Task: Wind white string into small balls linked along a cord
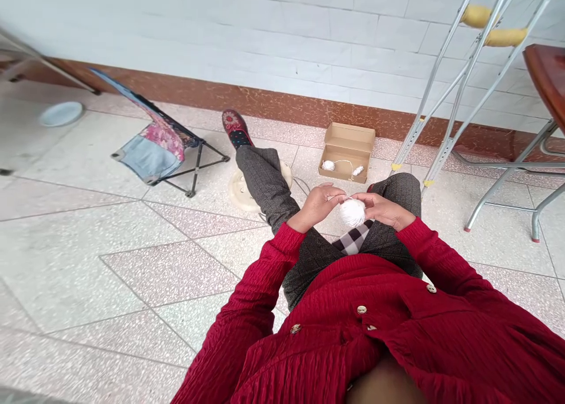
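Note:
A white ball of yarn (pixel 352 213) sits above my lap, between both hands. My right hand (pixel 386 208) is curled around the ball from the right. My left hand (pixel 321 202) is closed in a pinch on the thin white strand (pixel 344 197) at the ball's top left. Both arms wear red ribbed sleeves. My legs in dark grey trousers stretch forward, the left one ending in a patterned shoe (pixel 236 129).
An open cardboard box (pixel 348 149) with two small white yarn bits lies on the floor ahead. A folding stool (pixel 156 143) stands at the left, a round white disc (pixel 242 190) under my left leg. Metal crutches (pixel 459 80) lean on the wall; a table (pixel 547 80) is at right.

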A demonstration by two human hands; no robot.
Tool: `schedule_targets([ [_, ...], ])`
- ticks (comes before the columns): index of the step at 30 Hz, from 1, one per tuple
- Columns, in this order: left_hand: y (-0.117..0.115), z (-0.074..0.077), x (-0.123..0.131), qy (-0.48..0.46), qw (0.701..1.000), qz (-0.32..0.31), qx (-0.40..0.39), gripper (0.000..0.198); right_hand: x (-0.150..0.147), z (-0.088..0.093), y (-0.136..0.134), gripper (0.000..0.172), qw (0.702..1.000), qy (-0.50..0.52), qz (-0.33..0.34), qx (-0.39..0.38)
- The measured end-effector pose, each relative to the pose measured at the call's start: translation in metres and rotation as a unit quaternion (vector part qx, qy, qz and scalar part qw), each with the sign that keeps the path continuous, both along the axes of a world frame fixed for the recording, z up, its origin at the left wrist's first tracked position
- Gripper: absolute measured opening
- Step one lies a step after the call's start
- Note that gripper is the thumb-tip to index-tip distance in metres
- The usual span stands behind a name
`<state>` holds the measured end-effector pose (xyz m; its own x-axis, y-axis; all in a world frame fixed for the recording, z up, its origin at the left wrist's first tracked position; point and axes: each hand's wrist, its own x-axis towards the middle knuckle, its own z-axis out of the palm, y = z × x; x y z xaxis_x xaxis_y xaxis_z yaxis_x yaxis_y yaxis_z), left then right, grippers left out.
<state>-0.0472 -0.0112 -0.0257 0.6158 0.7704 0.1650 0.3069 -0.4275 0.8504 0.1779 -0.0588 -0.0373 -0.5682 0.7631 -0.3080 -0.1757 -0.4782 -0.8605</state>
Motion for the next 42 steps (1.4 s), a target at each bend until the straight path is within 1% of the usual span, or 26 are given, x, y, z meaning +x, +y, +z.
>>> schedule_targets([
  [3,-0.005,-0.017,0.005,-0.055,0.995,0.046,-0.073,0.034,0.001,0.008,0.001,0.048,0.997,0.063,-0.048,-0.012],
  [6,-0.008,-0.026,0.009,-0.101,0.987,0.058,-0.111,0.035,-0.001,0.016,0.002,0.045,0.993,0.085,-0.08,-0.008],
  [8,-0.009,-0.025,0.01,-0.102,0.988,0.053,-0.106,0.035,-0.001,0.022,0.003,0.046,0.991,0.086,-0.099,-0.002],
  [11,-0.01,-0.02,0.01,-0.076,0.992,0.047,-0.087,0.041,0.001,0.032,0.005,0.043,0.988,0.078,-0.134,0.01],
  [14,-0.015,-0.015,0.011,-0.064,0.994,0.039,-0.08,0.043,0.005,0.038,0.012,0.04,0.979,0.058,-0.193,0.037],
  [16,-0.021,-0.014,0.011,-0.052,0.995,0.024,-0.079,0.043,0.007,0.035,0.02,0.038,0.967,0.012,-0.245,0.066],
  [17,-0.024,-0.013,0.01,-0.039,0.996,0.016,-0.076,0.042,0.008,0.032,0.025,0.039,0.957,-0.028,-0.274,0.087],
  [18,-0.026,-0.012,0.01,-0.023,0.997,0.007,-0.068,0.041,0.009,0.027,0.029,0.041,0.943,-0.081,-0.303,0.114],
  [20,-0.029,-0.009,0.009,0.015,0.999,-0.009,-0.041,0.037,0.01,0.013,0.036,0.049,0.897,-0.217,-0.341,0.179],
  [21,-0.029,-0.007,0.008,0.031,0.999,-0.015,-0.023,0.036,0.01,0.005,0.037,0.053,0.872,-0.283,-0.34,0.208],
  [22,-0.028,-0.004,0.007,0.044,0.999,-0.018,-0.003,0.034,0.009,-0.002,0.036,0.055,0.854,-0.337,-0.322,0.23],
  [23,-0.025,-0.001,0.005,0.054,0.998,-0.017,0.017,0.032,0.008,-0.009,0.034,0.055,0.85,-0.372,-0.287,0.24],
  [24,-0.021,0.001,0.003,0.061,0.997,-0.013,0.037,0.029,0.006,-0.014,0.03,0.054,0.861,-0.381,-0.242,0.236],
  [25,-0.016,0.004,0.001,0.065,0.996,-0.005,0.055,0.025,0.003,-0.018,0.025,0.052,0.884,-0.365,-0.193,0.219],
  [27,-0.006,0.008,-0.002,0.065,0.995,0.016,0.075,0.019,-0.002,-0.018,0.012,0.05,0.943,-0.273,-0.103,0.161],
  [28,-0.002,0.009,-0.004,0.058,0.995,0.023,0.075,0.019,-0.004,-0.015,0.007,0.05,0.966,-0.213,-0.069,0.129],
  [29,0.001,0.009,-0.004,0.048,0.996,0.029,0.067,0.02,-0.005,-0.01,0.002,0.051,0.982,-0.154,-0.045,0.101],
  [31,0.004,0.007,-0.004,0.023,0.998,0.04,0.037,0.024,-0.007,0.004,-0.004,0.053,0.996,-0.058,-0.034,0.066],
  [32,0.002,0.004,-0.003,0.009,0.999,0.045,0.02,0.027,-0.007,0.011,-0.004,0.054,0.997,-0.023,-0.047,0.06],
  [34,-0.004,-0.002,0.001,-0.013,0.999,0.046,-0.02,0.034,-0.006,0.025,-0.001,0.053,0.993,0.028,-0.097,0.056],
  [37,-0.017,-0.009,0.008,-0.036,0.995,0.025,-0.085,0.039,-0.007,0.039,0.01,0.051,0.978,0.038,-0.192,0.067],
  [39,-0.025,-0.011,0.011,-0.037,0.993,0.01,-0.115,0.038,-0.007,0.04,0.021,0.047,0.963,0.006,-0.255,0.088],
  [42,-0.033,-0.008,0.011,-0.018,0.993,-0.009,-0.119,0.038,-0.005,0.031,0.036,0.046,0.928,-0.069,-0.339,0.136],
])
